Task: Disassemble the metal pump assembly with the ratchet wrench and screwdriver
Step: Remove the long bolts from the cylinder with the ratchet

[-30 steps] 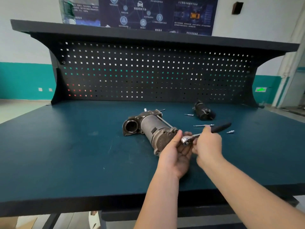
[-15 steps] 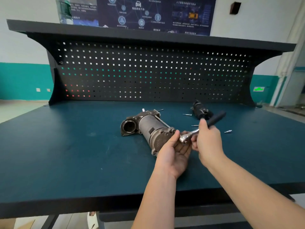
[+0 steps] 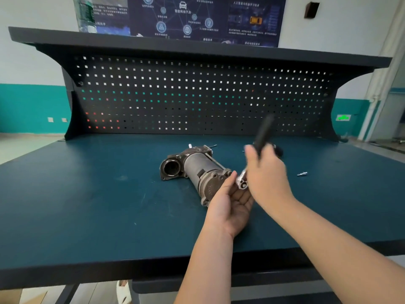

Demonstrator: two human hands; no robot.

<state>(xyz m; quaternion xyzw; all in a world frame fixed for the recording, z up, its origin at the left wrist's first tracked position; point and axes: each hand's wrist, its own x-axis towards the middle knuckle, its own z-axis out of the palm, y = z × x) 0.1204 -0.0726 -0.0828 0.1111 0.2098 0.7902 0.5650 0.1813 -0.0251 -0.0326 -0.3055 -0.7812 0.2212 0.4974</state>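
Head view: pump assembly (image 3: 192, 170) lying on its side on the workbench (image 3: 87, 205), open round port turned away to the left of both hands, bolted end cap pointing at the left hand.

Left hand (image 3: 230, 200), palm up, fingers loosely extended, thumb tip raised just beside the rim of the end cap; cups under the silver ratchet head rather than gripping it. Whether the fingertips actually touch the head cannot be told.

Right hand (image 3: 266, 172), blurred, wrapped round the shaft of the ratchet wrench (image 3: 252, 163), just above the left palm.

Changed over the last second: black wrench handle swung from lying out low to the right of the right hand, up through a slant, to standing steeply above that hand now, against the pegboard (image 3: 197, 95). Ratchet head held in roughly the same spot by the end cap throughout. Pump body unmoved.

Meaning for the task, as a judgement: one stroke of the ratchet on an end-cap fastener, left hand steadying the head on the bolt; loosening under way, cap still seated, so disassembly only partly along. Whether the socket sits squarely on the bolt is hidden behind the hands.

Beyond the right hand: a dark part (image 3: 278, 150), mostly hidden. Further right: a small loose screw (image 3: 302, 174) on the benchtop. No screwdriver identifiable.
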